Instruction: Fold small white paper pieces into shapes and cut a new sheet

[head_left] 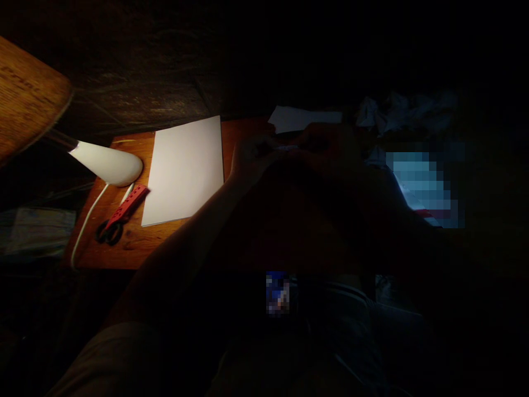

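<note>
The scene is very dark. My left hand (252, 151) and my right hand (326, 146) meet over the far middle of a small wooden table (136, 248). Both have curled fingers pinched on a small pale piece of paper (285, 148) between them, barely visible. A stack of white paper (185, 168) lies just left of my left hand. Another white sheet (303, 118) lies beyond my hands at the table's far edge.
A white lamp head (109, 162) with a white cord lights the table's left side. Red-sheathed scissors (122, 215) with black handles lie beside it. Crumpled paper (397, 113) sits far right. A wooden chair seat (25, 96) shows at the upper left.
</note>
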The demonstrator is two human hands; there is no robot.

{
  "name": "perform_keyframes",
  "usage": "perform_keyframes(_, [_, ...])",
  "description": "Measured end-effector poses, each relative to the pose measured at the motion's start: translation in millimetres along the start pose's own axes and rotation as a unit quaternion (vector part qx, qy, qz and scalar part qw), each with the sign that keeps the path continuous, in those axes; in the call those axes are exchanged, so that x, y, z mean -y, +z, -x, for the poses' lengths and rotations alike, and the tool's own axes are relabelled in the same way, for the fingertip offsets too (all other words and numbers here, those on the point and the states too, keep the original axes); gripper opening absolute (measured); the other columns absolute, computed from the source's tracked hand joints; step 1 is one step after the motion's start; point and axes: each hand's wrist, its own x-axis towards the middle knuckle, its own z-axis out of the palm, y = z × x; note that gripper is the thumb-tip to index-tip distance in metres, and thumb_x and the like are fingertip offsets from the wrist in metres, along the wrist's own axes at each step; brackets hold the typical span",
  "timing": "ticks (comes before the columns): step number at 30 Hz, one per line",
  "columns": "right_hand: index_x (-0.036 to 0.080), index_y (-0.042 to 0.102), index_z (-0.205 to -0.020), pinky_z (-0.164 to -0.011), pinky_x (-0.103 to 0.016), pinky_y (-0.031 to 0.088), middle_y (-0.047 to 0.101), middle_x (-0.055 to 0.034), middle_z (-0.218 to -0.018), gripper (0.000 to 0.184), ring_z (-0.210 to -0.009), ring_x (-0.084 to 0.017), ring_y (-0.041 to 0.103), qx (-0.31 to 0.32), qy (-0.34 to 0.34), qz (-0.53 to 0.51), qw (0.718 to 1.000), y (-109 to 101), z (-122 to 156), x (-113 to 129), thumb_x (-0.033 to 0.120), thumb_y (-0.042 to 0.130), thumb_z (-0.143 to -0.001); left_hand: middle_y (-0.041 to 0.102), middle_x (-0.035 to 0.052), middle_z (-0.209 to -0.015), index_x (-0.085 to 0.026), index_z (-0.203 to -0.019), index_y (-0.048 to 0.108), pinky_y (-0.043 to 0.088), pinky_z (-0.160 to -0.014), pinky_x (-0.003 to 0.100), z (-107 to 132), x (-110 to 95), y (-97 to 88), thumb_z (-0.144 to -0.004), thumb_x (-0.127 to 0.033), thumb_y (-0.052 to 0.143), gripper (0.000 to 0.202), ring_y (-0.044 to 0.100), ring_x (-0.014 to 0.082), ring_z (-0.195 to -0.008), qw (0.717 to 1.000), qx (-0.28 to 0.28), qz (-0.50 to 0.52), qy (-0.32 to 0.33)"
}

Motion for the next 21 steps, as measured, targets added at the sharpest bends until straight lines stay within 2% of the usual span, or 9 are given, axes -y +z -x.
perform_keyframes(8, [0.024,0.079,-0.082,-0.070,-0.040,0.056,0.080,-0.0063,-0.084,0.030,-0.075,-0.022,0.069,-0.015,-0.018,-0.022,0.999,1.9,-0.4,4.1,0.051,0.089,-0.088,0.070,0.0008,-0.075,-0.021,-0.075,0.067,0.067,-0.085,0.037,-0.3,1.0,-2.7,-0.076,-0.036,0.106,0.042,0.078,0.0250,-0.099,0.998,0.014,0.041,-0.040])
perform_keyframes(15, [0.026,0.076,-0.077,-0.072,-0.043,0.057,0.077,-0.0071,-0.082,0.039,-0.078,-0.026,0.069,-0.019,-0.013,-0.017,1.000,2.8,0.2,4.2,0.061,0.088,-0.090,0.068,-0.0005,-0.078,-0.021,-0.076,0.065,0.064,-0.077,0.036,-3.8,11.0,-4.7,-0.077,-0.045,0.105,0.047,0.077,0.0227,-0.091,0.999,0.013,0.026,-0.032])
perform_keyframes(18, [0.027,0.077,-0.080,-0.078,-0.045,0.060,0.078,-0.0065,-0.086,0.031,-0.083,-0.028,0.072,-0.016,-0.005,0.001,1.000,1.8,0.0,3.1,0.053,0.088,-0.092,0.069,-0.0002,-0.077,-0.021,-0.074,0.066,0.064,-0.075,0.034,-4.6,12.6,-4.8,-0.073,-0.058,0.106,0.054,0.077,0.0222,-0.088,1.000,0.017,0.018,-0.011])
perform_keyframes(21, [0.027,0.080,-0.085,-0.082,-0.046,0.062,0.080,-0.0044,-0.089,0.018,-0.087,-0.029,0.075,-0.018,0.001,0.016,1.000,2.7,-0.2,1.5,0.041,0.091,-0.090,0.072,0.0002,-0.078,-0.021,-0.076,0.067,0.064,-0.074,0.033,-3.5,11.0,-2.6,-0.072,-0.061,0.106,0.055,0.076,0.0212,-0.086,1.000,0.008,0.025,-0.013])
